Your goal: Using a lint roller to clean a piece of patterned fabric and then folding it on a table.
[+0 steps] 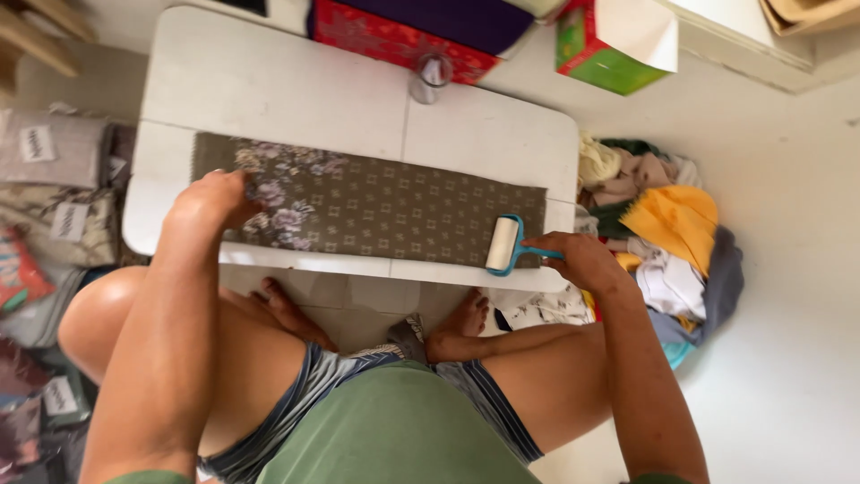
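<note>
Brown patterned cloth [376,208] lies flat along the white bench [296,90], which serves as the landmark here. At the bench's right end the right hand [582,260] grips the blue handle of a lint roller [503,244], its white drum resting on the cloth's end. Toward the bench's left end the left hand [215,199] presses down on the cloth, fingers curled, holding nothing. A glass [432,76] stands at the bench's far edge. If the left hand eased, the roller would likely drag and bunch the cloth; a tilted drum could slip off the bench's near edge.
</note>
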